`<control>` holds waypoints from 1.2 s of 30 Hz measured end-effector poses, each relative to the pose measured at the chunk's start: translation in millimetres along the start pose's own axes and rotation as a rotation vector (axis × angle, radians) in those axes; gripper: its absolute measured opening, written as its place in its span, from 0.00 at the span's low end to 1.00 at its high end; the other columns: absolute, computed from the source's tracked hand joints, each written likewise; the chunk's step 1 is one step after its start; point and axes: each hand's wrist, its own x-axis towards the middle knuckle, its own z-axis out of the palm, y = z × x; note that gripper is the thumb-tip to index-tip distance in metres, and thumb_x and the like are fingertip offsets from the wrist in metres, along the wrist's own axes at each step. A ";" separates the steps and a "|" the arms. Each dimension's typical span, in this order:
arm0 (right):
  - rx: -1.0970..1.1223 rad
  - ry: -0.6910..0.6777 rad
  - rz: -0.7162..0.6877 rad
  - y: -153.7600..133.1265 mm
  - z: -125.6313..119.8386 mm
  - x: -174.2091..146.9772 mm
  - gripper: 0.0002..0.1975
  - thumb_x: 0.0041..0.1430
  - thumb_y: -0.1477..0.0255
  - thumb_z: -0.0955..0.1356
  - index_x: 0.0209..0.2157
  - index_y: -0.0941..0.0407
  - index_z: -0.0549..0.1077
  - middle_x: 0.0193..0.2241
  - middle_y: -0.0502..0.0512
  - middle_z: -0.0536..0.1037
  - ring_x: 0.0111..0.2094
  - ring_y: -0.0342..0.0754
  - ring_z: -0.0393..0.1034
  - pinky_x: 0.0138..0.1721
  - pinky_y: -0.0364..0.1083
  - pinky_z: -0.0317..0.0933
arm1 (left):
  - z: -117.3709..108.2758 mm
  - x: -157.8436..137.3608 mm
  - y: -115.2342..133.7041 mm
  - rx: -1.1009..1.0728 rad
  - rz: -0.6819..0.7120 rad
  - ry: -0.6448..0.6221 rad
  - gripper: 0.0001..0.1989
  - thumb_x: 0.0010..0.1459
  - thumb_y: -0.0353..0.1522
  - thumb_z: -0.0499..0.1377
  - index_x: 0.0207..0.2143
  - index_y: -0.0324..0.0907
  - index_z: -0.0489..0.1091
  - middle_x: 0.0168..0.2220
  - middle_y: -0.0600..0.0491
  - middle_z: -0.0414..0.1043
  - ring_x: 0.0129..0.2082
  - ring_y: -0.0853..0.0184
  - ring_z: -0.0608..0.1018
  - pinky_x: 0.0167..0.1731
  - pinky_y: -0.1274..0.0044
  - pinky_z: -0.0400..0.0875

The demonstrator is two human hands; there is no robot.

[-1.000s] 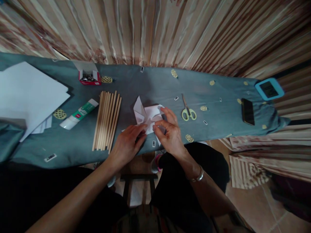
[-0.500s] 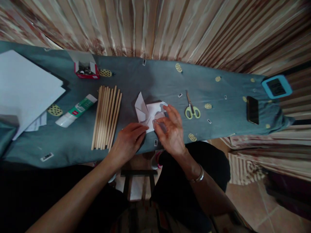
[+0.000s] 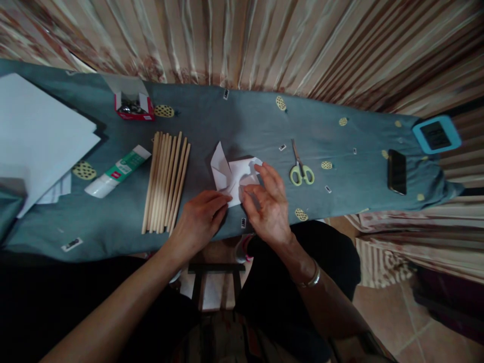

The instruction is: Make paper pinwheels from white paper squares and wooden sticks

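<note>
Closed lightly on folded white paper [image 3: 236, 174], both hands meet near the middle of the frame. The left hand [image 3: 200, 214] has its fingers bunched, their tips and thumb together on the near left edge. The right hand [image 3: 269, 212], with a silver-coloured metal bracelet [image 3: 315, 276] at its wrist, seems to pinch a near flap between thumb and forefinger, while its other fingers reach the far right corner. This grip probably keeps the creases from springing apart, with one side steadied while the other is worked.

As for the paper itself, it lies on the grey-green cloth [image 3: 249, 118] printed with yellow pineapples. One sharp-pointed flap rises at its left; the middle looks pale, creased and unevenly shadowed. Fingers hide its near edge.

Slim pale wooden sticks [image 3: 162, 181] lie side by side just left of centre, near the left hand, perhaps so that they stay countable. Yellow-green-handled scissors [image 3: 301, 174] rest right of centre, blades pointing away, near the right hand. Left of the sticks lies a white tube with a green label [image 3: 119, 171], and a stack of white sheets [image 3: 41, 131] fills the left edge.

Farther off, a black phone [image 3: 397, 172] lies at the right. A small red cardboard box [image 3: 141, 117], lid up, shows shiny contents at upper left; a blue-framed device with a dark screen [image 3: 437, 134] sits at the far right. Beige striped curtains [image 3: 212, 45] hang behind.
</note>
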 end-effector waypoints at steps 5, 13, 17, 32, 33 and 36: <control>0.023 -0.029 0.014 -1.7 -1.0 0.4 0.11 0.65 0.70 0.62 0.41 0.49 0.76 0.61 0.53 0.67 0.65 0.56 0.55 0.64 0.60 0.56 | 0.3 0.1 0.2 0.010 -0.030 -0.010 0.11 0.64 0.28 0.53 0.42 0.40 0.75 0.38 0.49 0.78 0.38 0.65 0.80 0.41 0.73 0.77; 0.000 -0.037 -0.015 0.5 1.3 0.6 0.14 0.65 0.73 0.61 0.45 0.53 0.75 0.62 0.56 0.65 0.67 0.55 0.52 0.64 0.61 0.54 | 0.4 1.1 1.0 -0.002 -0.022 0.006 0.10 0.64 0.28 0.54 0.41 0.39 0.75 0.37 0.48 0.78 0.37 0.65 0.81 0.40 0.74 0.77; -0.024 -0.050 -0.034 1.1 3.5 -0.8 0.15 0.64 0.76 0.61 0.47 0.52 0.75 0.64 0.54 0.63 0.68 0.56 0.50 0.63 0.61 0.54 | 0.3 1.3 1.7 0.000 -0.011 0.020 0.10 0.64 0.27 0.54 0.41 0.38 0.75 0.38 0.48 0.78 0.37 0.65 0.81 0.40 0.74 0.77; -0.062 -0.115 -0.042 0.7 8.6 -1.5 0.16 0.64 0.75 0.61 0.48 0.50 0.74 0.65 0.54 0.61 0.69 0.59 0.47 0.62 0.64 0.53 | -1.5 0.9 3.8 -0.001 -0.056 -0.018 0.10 0.63 0.27 0.54 0.42 0.39 0.75 0.39 0.48 0.78 0.39 0.65 0.80 0.42 0.73 0.77; -0.069 -0.121 -0.044 0.7 8.8 -1.7 0.15 0.64 0.75 0.61 0.49 0.51 0.74 0.65 0.55 0.61 0.69 0.59 0.46 0.62 0.64 0.53 | -1.4 0.9 3.8 -0.002 -0.052 -0.015 0.10 0.63 0.27 0.54 0.42 0.39 0.75 0.39 0.48 0.78 0.39 0.65 0.80 0.42 0.73 0.77; -0.085 -0.129 -0.043 0.9 9.9 -2.8 0.15 0.64 0.76 0.61 0.48 0.52 0.74 0.65 0.57 0.60 0.69 0.59 0.46 0.62 0.64 0.53 | -1.0 0.7 3.7 0.001 -0.037 -0.002 0.10 0.63 0.27 0.54 0.42 0.37 0.75 0.39 0.47 0.78 0.39 0.65 0.80 0.42 0.73 0.77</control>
